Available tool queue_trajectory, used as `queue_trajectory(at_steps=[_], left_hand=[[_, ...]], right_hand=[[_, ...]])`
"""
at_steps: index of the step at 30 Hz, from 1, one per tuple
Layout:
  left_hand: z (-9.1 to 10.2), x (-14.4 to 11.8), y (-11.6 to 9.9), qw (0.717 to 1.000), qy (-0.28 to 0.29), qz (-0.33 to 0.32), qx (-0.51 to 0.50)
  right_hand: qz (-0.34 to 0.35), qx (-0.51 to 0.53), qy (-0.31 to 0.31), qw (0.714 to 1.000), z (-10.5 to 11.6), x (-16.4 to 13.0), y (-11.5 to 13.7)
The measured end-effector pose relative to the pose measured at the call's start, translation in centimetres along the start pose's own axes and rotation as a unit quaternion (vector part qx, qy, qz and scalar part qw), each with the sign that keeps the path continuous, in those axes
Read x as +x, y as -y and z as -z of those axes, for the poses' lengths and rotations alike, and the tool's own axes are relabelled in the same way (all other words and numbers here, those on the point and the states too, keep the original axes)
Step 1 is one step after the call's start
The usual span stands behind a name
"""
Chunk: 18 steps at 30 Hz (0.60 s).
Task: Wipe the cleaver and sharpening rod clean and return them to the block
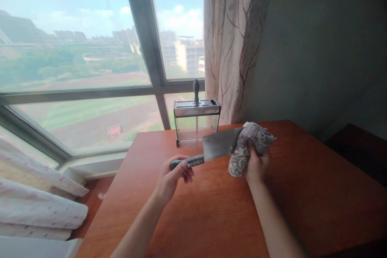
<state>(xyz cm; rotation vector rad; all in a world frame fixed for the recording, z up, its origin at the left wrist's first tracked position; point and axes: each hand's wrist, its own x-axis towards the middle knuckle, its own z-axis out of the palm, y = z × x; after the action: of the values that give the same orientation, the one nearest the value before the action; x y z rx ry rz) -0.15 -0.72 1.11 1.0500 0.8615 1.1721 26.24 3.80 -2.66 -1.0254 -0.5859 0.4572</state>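
The cleaver (219, 144) is held above the wooden table (196, 217), its dark handle clasped by the left hand (169, 179), with the thumb laid along it; the blade's far end is covered by a fluffy grey cloth (255, 139), which is gripped in the right hand (256, 165); how the fingers are set behind the cloth cannot be told. Beyond the blade, a clear-walled knife block (184, 109) is seen near the table's far edge; in its slotted metal top a dark-handled tool (196, 90) is held upright, its thin shaft shown through the transparent panel.
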Motion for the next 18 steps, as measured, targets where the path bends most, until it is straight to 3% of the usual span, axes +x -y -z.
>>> queue_trajectory(at_steps=[3, 6, 8, 11, 14, 18], left_hand=[[-0.6, 0.0, 0.2, 1.0, -0.006, 0.004, -0.027], [-1.2, -0.1, 0.3, 0.999, -0.013, -0.007, -0.042], [-1.6, -0.2, 0.4, 0.999, -0.008, -0.017, -0.04], [-2.1, -0.3, 0.7, 1.0, 0.018, -0.016, -0.011], [-2.5, -0.2, 1.2, 0.999, 0.029, -0.007, 0.011], [-2.5, 0.2, 1.8, 1.0, 0.004, -0.016, 0.025]], right_hand=[[0.066, -0.067, -0.061, 0.994, -0.2, -0.2, 0.1], [0.033, -0.037, -0.077, 0.996, -0.7, -0.7, 0.2], [-0.04, 0.045, -0.035, 0.998, -1.3, -1.2, 0.4], [-0.155, 0.153, 0.063, 0.974, -2.2, -2.6, 0.8], [-0.239, 0.195, 0.123, 0.943, -3.0, -4.2, 1.2], [-0.301, 0.214, 0.177, 0.912, -3.5, -6.1, 1.0]])
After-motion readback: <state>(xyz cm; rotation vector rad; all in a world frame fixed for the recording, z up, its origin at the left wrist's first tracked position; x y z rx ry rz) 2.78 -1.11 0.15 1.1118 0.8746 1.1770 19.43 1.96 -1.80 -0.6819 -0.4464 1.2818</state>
